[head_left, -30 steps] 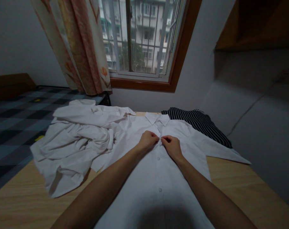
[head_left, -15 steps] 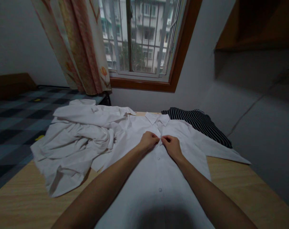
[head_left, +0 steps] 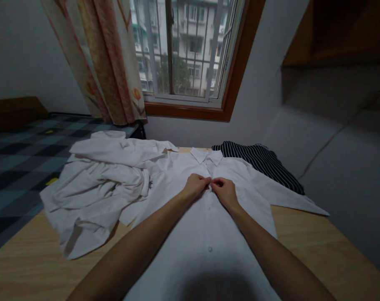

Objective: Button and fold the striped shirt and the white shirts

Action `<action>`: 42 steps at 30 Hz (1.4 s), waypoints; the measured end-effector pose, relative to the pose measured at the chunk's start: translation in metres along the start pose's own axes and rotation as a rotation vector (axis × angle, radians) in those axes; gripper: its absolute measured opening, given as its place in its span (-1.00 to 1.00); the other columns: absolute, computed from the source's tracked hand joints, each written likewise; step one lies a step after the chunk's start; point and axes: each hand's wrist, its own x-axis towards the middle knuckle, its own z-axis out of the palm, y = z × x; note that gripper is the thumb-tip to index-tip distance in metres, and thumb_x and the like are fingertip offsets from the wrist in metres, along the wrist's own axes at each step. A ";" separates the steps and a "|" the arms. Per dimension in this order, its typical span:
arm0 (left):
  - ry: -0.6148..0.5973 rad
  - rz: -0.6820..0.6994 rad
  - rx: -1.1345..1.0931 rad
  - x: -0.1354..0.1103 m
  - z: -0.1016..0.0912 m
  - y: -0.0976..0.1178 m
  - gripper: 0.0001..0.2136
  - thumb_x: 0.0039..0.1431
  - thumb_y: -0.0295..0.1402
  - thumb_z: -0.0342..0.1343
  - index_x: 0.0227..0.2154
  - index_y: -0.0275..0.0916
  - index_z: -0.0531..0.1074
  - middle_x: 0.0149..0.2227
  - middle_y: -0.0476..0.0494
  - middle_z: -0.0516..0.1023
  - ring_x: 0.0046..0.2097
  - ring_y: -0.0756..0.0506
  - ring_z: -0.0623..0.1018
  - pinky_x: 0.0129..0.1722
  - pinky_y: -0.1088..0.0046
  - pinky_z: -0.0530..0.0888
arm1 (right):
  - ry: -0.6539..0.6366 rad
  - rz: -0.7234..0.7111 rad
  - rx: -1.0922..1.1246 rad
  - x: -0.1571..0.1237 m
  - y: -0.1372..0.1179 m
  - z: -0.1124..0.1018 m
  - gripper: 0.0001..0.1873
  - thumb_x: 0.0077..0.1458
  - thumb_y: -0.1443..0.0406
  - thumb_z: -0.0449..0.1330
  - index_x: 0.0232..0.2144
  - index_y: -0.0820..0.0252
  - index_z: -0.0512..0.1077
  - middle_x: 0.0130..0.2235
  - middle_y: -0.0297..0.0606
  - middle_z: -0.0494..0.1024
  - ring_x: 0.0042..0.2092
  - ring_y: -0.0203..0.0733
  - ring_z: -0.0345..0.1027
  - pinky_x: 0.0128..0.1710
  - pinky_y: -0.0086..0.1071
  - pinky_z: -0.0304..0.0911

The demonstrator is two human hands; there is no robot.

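A white button-up shirt (head_left: 209, 234) lies flat on the wooden table (head_left: 318, 246), collar toward the window. My left hand (head_left: 194, 186) and my right hand (head_left: 225, 191) meet at the shirt's front placket just below the collar. Both pinch the fabric edge there, fingertips almost touching each other. Two buttons show lower down the placket. The spot between my fingertips is hidden by the fingers.
A heap of crumpled white clothes (head_left: 96, 188) lies on the table's left part. A dark striped garment (head_left: 262, 161) lies at the back right, against the wall. A bed with a checked cover (head_left: 17, 159) stands to the left, below a curtain (head_left: 105, 62) and barred window (head_left: 183, 46).
My two hands have drawn slightly closer together at the placket. The shirt and the other clothes have not moved.
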 end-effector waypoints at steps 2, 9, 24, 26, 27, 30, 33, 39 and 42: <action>0.011 0.008 0.017 -0.003 -0.001 0.003 -0.68 0.02 -0.18 0.15 -0.61 -0.35 0.54 -0.72 -0.04 0.38 -0.61 0.03 0.36 -0.57 0.52 0.21 | 0.015 -0.012 -0.024 -0.001 -0.002 0.001 -0.80 -0.14 0.30 0.17 -0.46 0.24 0.57 -0.51 -0.27 0.57 -0.44 -0.17 0.41 -0.39 -0.37 0.27; 0.056 0.056 0.153 -0.006 -0.001 0.006 -0.86 0.02 -0.43 0.14 -0.53 -0.33 0.58 -0.53 -0.13 0.56 -0.42 -0.03 0.51 -0.39 0.51 0.33 | 0.033 -0.001 -0.030 -0.001 -0.001 0.003 -0.83 -0.12 0.28 0.19 -0.48 0.22 0.57 -0.51 -0.26 0.58 -0.44 -0.16 0.42 -0.39 -0.37 0.27; 0.082 0.390 0.845 -0.019 -0.001 0.003 -0.77 0.31 -0.37 -0.13 -0.17 -0.20 0.44 -0.15 -0.19 0.52 -0.20 -0.15 0.54 -0.25 0.38 0.36 | -0.163 0.183 0.189 0.014 0.014 -0.001 -0.80 -0.18 0.21 0.26 -0.52 0.27 0.52 -0.59 -0.31 0.50 -0.52 -0.25 0.31 -0.48 -0.39 0.20; 0.077 0.378 0.912 -0.018 -0.003 0.001 -0.76 0.32 -0.36 -0.15 -0.17 -0.19 0.43 -0.13 -0.18 0.50 -0.21 -0.15 0.54 -0.25 0.37 0.37 | -0.100 0.174 0.172 0.012 0.017 -0.002 -0.79 -0.16 0.21 0.24 -0.49 0.26 0.53 -0.57 -0.30 0.51 -0.49 -0.24 0.33 -0.46 -0.39 0.22; 0.088 0.357 0.916 -0.017 -0.005 -0.001 -0.76 0.33 -0.35 -0.16 -0.17 -0.19 0.42 -0.13 -0.18 0.50 -0.20 -0.15 0.54 -0.25 0.37 0.37 | -0.062 0.152 0.152 0.010 0.017 -0.002 -0.79 -0.15 0.22 0.22 -0.47 0.26 0.53 -0.54 -0.29 0.53 -0.46 -0.22 0.35 -0.43 -0.38 0.24; 0.163 0.316 0.857 -0.014 -0.012 -0.003 -0.75 0.33 -0.33 -0.18 -0.12 -0.19 0.39 -0.11 -0.17 0.48 -0.17 -0.13 0.52 -0.23 0.37 0.36 | 0.009 0.052 0.061 0.007 0.013 -0.008 -0.78 -0.10 0.23 0.17 -0.40 0.24 0.53 -0.41 -0.24 0.58 -0.36 -0.18 0.40 -0.31 -0.34 0.29; 0.197 0.326 0.786 -0.018 -0.016 -0.006 -0.76 0.32 -0.32 -0.15 -0.10 -0.20 0.38 -0.11 -0.16 0.48 -0.15 -0.13 0.51 -0.21 0.38 0.36 | 0.075 -0.054 -0.075 0.013 0.006 -0.030 -0.71 -0.03 0.23 0.13 -0.28 0.24 0.51 -0.26 -0.16 0.58 -0.28 -0.13 0.41 -0.22 -0.27 0.31; 0.111 0.474 0.854 -0.025 -0.048 0.000 -0.77 0.25 -0.25 -0.03 -0.17 -0.23 0.45 -0.11 -0.21 0.48 -0.06 -0.18 0.44 -0.12 0.34 0.34 | 0.206 -0.138 -0.680 0.045 0.030 -0.125 -0.48 0.07 0.13 0.13 0.01 0.35 0.38 0.04 0.11 0.44 0.09 0.12 0.27 0.09 -0.06 0.11; 0.349 0.432 1.014 -0.014 -0.098 0.013 -0.72 0.24 -0.23 -0.04 -0.13 -0.28 0.44 -0.07 -0.30 0.47 0.00 -0.26 0.38 -0.05 0.22 0.29 | 0.138 0.086 -0.857 0.049 0.058 -0.162 -0.32 0.10 0.03 0.11 0.11 0.46 0.30 0.06 0.22 0.41 0.07 0.17 0.30 0.00 -0.10 0.18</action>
